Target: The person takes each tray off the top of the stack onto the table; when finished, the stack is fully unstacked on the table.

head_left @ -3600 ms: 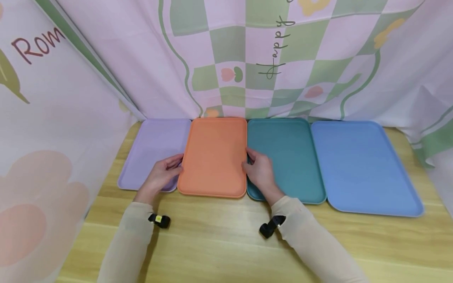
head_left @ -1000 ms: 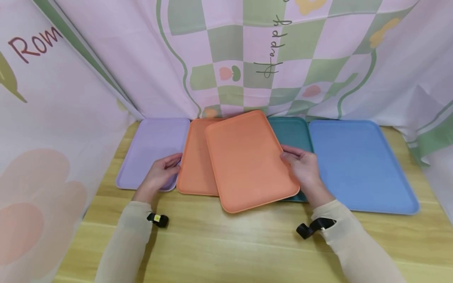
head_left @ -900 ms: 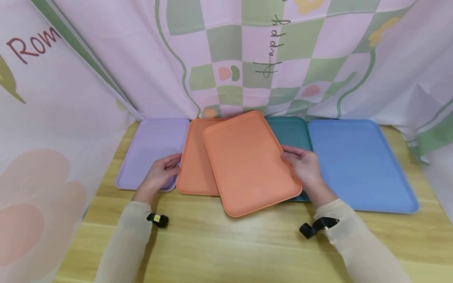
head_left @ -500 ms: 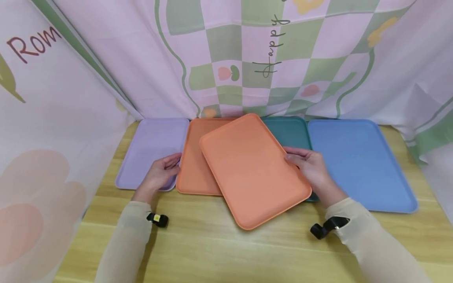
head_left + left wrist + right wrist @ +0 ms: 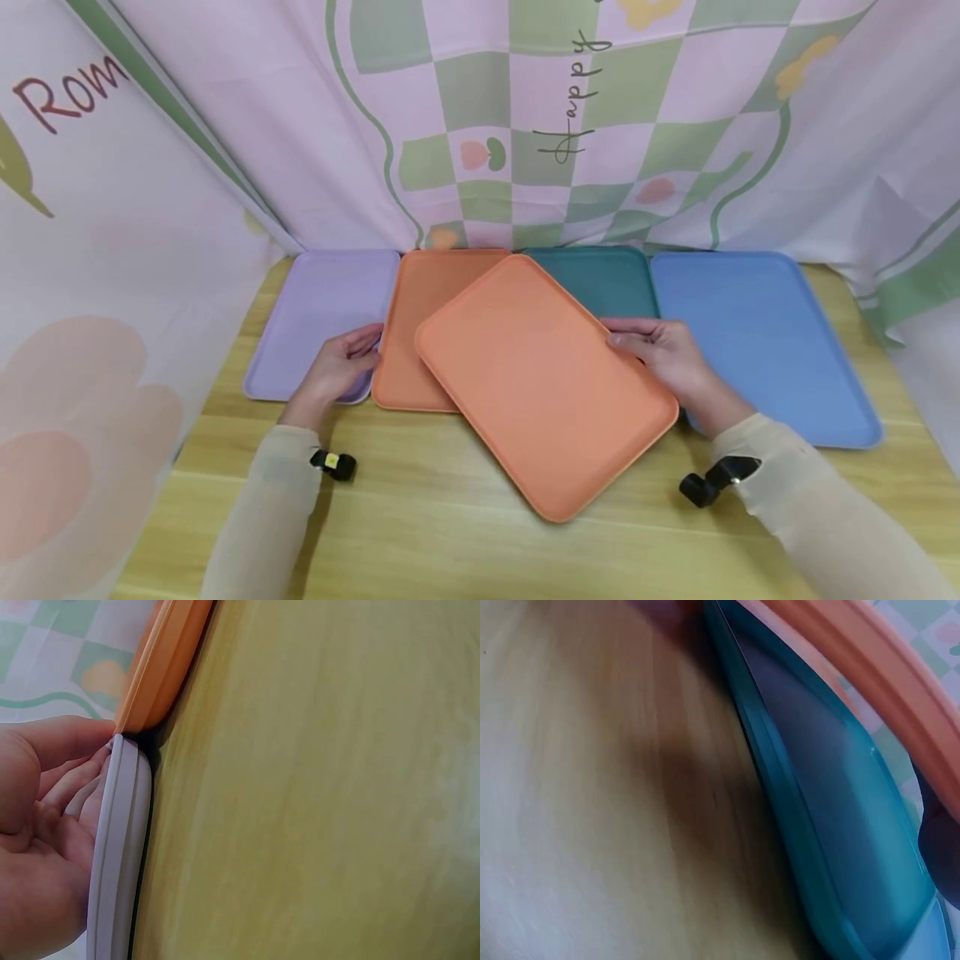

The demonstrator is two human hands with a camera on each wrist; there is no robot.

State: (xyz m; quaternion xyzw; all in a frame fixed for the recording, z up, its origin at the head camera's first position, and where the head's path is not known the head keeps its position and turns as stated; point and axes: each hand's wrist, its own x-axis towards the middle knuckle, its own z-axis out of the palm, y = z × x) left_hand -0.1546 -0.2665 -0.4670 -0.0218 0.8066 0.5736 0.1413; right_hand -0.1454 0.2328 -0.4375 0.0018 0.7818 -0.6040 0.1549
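An orange tray (image 5: 547,392) hangs tilted and turned, raised over the table's front part. My right hand (image 5: 675,362) pinches its right edge between thumb and fingers. Beneath it lies a second orange tray (image 5: 427,308), partly covered, flat on the table. My left hand (image 5: 337,367) is over the purple tray (image 5: 330,300); its fingertips touch the lower orange tray's left edge. In the left wrist view the thumb meets the orange rim (image 5: 165,667) just past the purple tray's corner (image 5: 124,810). In the right wrist view the lifted orange edge (image 5: 885,682) passes above the teal tray (image 5: 847,802).
A blue tray (image 5: 757,333) lies at the right of the row, beside the mostly covered teal tray (image 5: 600,279). Bare wooden tabletop (image 5: 420,508) stretches in front of the trays. A patterned cloth (image 5: 480,117) hangs close behind them and along both sides.
The upper orange tray has come off the lower one, turned clockwise and moved right and toward the front with my right hand. My left hand has stayed in place.
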